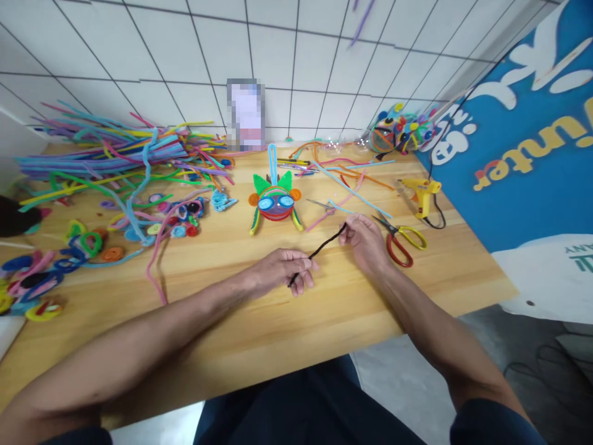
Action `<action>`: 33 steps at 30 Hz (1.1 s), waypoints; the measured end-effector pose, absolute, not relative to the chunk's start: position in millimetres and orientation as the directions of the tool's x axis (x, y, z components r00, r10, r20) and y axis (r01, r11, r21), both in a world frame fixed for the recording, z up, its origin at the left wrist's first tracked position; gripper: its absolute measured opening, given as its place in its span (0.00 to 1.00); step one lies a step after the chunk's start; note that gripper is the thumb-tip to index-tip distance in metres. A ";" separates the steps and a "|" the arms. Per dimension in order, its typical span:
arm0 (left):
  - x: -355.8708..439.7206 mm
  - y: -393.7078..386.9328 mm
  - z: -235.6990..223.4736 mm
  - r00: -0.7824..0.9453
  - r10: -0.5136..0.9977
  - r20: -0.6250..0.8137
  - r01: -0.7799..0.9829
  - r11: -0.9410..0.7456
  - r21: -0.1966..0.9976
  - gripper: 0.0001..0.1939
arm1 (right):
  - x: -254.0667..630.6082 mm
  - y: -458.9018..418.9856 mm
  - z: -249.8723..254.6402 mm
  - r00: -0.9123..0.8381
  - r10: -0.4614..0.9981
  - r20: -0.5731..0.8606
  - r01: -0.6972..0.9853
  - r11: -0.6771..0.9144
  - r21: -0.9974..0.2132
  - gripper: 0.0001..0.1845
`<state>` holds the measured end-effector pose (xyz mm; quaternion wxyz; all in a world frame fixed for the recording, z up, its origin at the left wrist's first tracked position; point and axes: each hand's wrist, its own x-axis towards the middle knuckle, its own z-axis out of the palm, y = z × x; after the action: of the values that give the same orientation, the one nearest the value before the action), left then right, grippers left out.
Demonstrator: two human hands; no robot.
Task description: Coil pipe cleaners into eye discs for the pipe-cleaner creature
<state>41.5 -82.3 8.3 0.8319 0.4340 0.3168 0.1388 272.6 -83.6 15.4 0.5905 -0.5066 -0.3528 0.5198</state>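
Observation:
A black pipe cleaner (328,242) is stretched between my two hands, above the front part of the wooden table. Near its lower end, my left hand (290,269) pinches it, and a short tip sticks out below the fingers. The fingertips of my right hand (364,241) grip the upper end. Just beyond my hands sits a colourful pipe-cleaner figure (276,203) with green ears, blue eyes and a light blue loop on top. Scissors (401,238) with red and yellow handles lie right of my right hand.
Bundled pipe cleaners (106,154) heap up at the back left, with coiled pieces (37,281) in front. A yellow glue gun (422,194) stands at the right near the table edge (500,281). A phone (246,114) leans on the tiled wall. Loose pipe cleaners (352,191) lie behind my right hand.

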 end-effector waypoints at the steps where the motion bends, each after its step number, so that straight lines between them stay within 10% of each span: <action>1: 41.8 -83.1 8.8 0.760 0.510 -0.402 0.056 0.565 0.823 0.21 | 273.5 -84.3 15.1 0.218 0.970 -0.105 -0.243 -0.050 -0.969 0.16; 9: 40.7 -82.2 33.7 0.777 0.398 -0.487 0.382 0.315 0.869 0.09 | 275.3 -88.6 16.1 0.180 0.980 -0.084 -0.146 -0.058 -0.988 0.12; 16: -20.7 -61.4 105.2 0.810 0.466 -0.355 0.581 -0.559 0.592 0.09 | 269.1 -96.0 9.4 -0.076 0.984 -0.162 0.021 -0.161 -0.987 0.17; 20: -75.4 -38.8 110.7 0.620 0.670 -0.408 0.782 -0.493 0.381 0.11 | 263.3 -100.4 9.1 -0.172 0.974 -0.145 0.235 -0.103 -0.967 0.20; 24: -105.4 -23.5 86.2 0.336 0.929 -0.154 0.935 -0.310 0.175 0.15 | 255.8 -104.6 9.7 -0.179 0.980 -0.086 0.376 -0.013 -0.926 0.18; 33: -160.4 68.0 63.6 -0.023 0.963 0.269 0.995 -0.004 0.103 0.25 | 243.5 -109.6 5.0 -0.245 0.960 0.139 0.543 0.255 -0.801 0.11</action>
<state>-160.4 68.0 63.6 -0.0602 0.6962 0.7029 0.1326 243.5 -109.6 5.0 0.3267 -0.5205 -0.7215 0.3191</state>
